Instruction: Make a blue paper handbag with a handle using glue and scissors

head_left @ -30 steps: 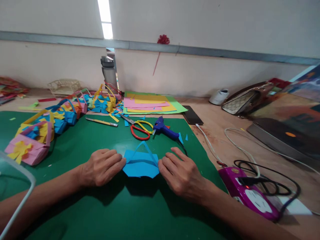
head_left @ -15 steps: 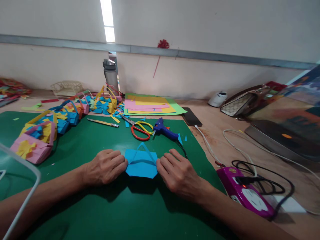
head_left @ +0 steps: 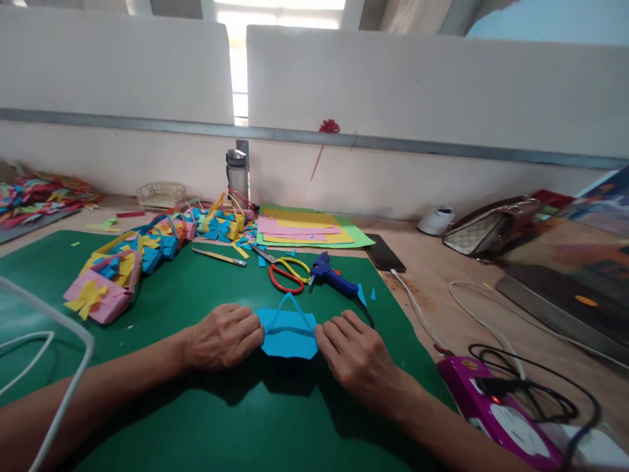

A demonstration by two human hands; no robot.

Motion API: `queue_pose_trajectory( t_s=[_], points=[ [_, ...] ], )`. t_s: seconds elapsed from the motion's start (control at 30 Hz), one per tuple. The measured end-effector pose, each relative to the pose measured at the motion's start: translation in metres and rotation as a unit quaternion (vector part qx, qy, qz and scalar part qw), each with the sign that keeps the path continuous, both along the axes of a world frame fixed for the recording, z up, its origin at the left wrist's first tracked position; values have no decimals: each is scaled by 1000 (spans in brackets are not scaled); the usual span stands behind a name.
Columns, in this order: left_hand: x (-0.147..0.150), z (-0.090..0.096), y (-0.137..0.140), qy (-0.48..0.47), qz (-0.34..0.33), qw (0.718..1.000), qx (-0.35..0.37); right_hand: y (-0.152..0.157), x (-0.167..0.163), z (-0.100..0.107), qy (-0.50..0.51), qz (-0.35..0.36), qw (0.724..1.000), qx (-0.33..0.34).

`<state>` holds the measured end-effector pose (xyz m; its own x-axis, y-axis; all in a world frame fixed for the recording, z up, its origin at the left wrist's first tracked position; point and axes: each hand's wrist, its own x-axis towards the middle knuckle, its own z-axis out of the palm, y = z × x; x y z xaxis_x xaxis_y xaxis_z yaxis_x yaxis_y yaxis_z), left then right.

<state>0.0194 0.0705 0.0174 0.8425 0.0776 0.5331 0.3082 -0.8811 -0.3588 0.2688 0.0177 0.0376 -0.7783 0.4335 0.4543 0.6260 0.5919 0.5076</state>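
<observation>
A small blue paper basket (head_left: 289,342) with a thin folded strip handle is held between my two hands, above the green mat (head_left: 236,419). My left hand (head_left: 225,335) has its fingers closed on the basket's left end. At the right end, my right hand (head_left: 354,347) pinches it, the index finger slightly raised. The fingertips of both hands are partly hidden. Just beyond lie scissors (head_left: 287,275) with red and yellow handles and a blue glue gun (head_left: 334,275). A yellow utility knife (head_left: 219,256) rests farther left.
Finished paper baskets (head_left: 105,288) with flowers line the left. Coloured paper sheets (head_left: 314,229) are stacked at the back, beside a phone (head_left: 386,253) and a bottle (head_left: 237,177). A purple power strip (head_left: 496,410) with cables sits at right. A white frame (head_left: 73,380) crosses the left foreground.
The camera view has tilted up and shifted left, so everything appears lower and farther right. Both hands keep hold of the blue paper basket with almost the same grip.
</observation>
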Motion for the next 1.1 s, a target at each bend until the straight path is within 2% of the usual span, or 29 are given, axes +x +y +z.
queue_pose_trajectory(
  t_s=[0.53, 0.83, 1.1],
  points=[
    [3, -2, -3, -13, 13, 1000, 12, -3, -5, -1, 35, -5, 999, -21],
    [-4, -9, 5, -75, -9, 997, 17, 0, 1, -1, 100, 15, 994, -40],
    [-3, -9, 5, -92, -4, 995, -24, -2, -1, -2, 100, 10, 994, -34]
  ],
)
